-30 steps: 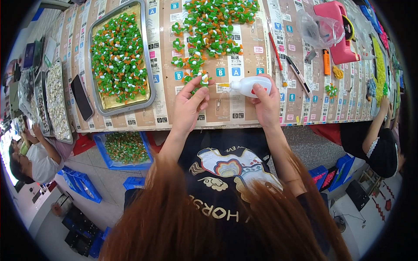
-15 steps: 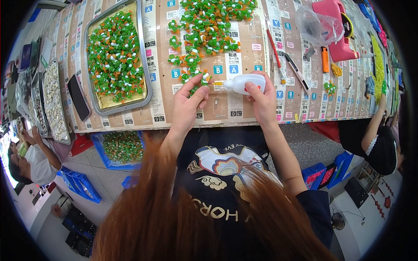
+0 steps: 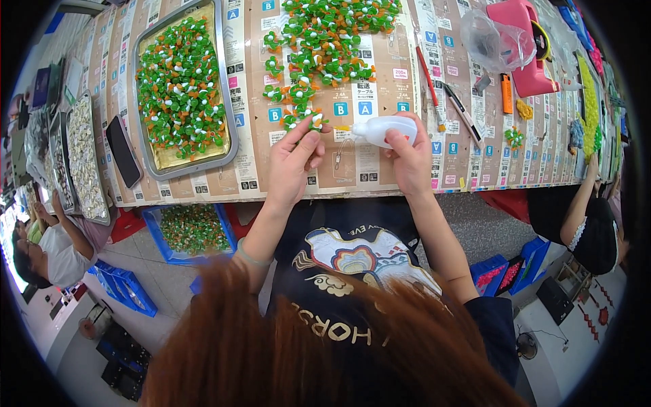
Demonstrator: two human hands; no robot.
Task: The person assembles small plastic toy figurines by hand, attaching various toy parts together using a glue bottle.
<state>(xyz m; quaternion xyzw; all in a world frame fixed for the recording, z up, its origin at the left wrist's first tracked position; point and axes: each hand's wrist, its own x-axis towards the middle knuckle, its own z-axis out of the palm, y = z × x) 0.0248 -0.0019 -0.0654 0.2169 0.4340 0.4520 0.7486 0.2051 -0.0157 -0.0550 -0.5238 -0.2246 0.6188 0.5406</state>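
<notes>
Between the thumb and fingers of my left hand [image 3: 296, 163] is a small green, white and orange plastic piece [image 3: 317, 123]. My right hand [image 3: 411, 157] grips a white squeeze bottle [image 3: 381, 130], tipped sideways. Its thin yellowish nozzle points left at the piece, close by; whether they touch I cannot tell. Just beyond my left hand, a heap of similar pieces [image 3: 325, 51] spreads up the table. Many more fill a metal tray [image 3: 232, 129] on the left.
A black phone [image 3: 124, 150] lies left of the tray. Right of the heap are a red brush [image 3: 426, 78], a black-and-white pen [image 3: 464, 115], an orange lighter [image 3: 506, 93] and a pink container [image 3: 532, 74]. Below the table edge stands a blue crate [image 3: 163, 247]. People sit at both sides.
The piece in my left hand has turned slightly, and both hands have barely shifted. My hair has swung, baring more of my left forearm.
</notes>
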